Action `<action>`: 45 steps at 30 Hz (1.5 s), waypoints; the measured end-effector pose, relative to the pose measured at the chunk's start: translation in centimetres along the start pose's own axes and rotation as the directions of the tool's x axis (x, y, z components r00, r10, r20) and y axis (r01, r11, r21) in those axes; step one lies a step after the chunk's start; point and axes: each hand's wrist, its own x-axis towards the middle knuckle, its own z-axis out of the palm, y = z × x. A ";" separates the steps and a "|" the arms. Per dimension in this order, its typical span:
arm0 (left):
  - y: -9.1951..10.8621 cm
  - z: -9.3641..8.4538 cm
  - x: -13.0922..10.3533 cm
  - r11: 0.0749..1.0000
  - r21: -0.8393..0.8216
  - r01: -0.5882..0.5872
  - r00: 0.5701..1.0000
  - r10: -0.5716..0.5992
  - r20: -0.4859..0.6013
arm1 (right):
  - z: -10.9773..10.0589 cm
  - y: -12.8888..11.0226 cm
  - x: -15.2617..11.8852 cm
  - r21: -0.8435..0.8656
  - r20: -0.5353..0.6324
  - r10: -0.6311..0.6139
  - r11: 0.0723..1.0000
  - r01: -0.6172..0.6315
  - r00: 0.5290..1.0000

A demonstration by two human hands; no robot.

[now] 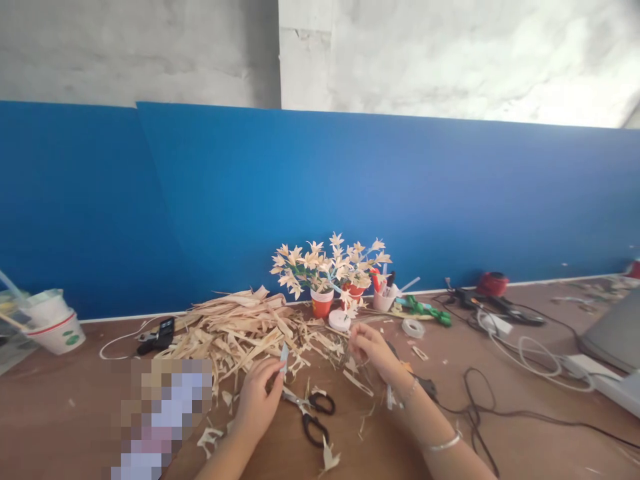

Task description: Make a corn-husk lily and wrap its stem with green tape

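My left hand (260, 393) pinches a short pale blue strip (285, 357) between thumb and fingertips, its tip pointing up. To the right, my right hand (371, 348) hangs over the table with its fingers curled together; whatever they hold, if anything, is too small to make out. Black-handled scissors (315, 405) lie with blades partly apart beside my left hand. A heap of dry, pale husk strips (240, 327) spreads beyond it. Behind my hands, husk flowers (333, 263) stand in red pots (321, 305). A loose husk flower (329, 457) lies near the front.
A white tape roll (413, 328), a cup of tools (384, 300) and green stems (425, 310) stand or lie to the right. Cables (500, 410) cross the right side. Stacked paper cups (55, 330) stand far left. A blue partition (320, 180) borders the table's back.
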 end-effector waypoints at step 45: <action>3.0 -1.1 0.0 0.978 -0.088 -0.191 0.978 0.197 0.070 | -0.4 -1.5 -0.6 -0.593 0.246 0.169 0.805 0.010 0.955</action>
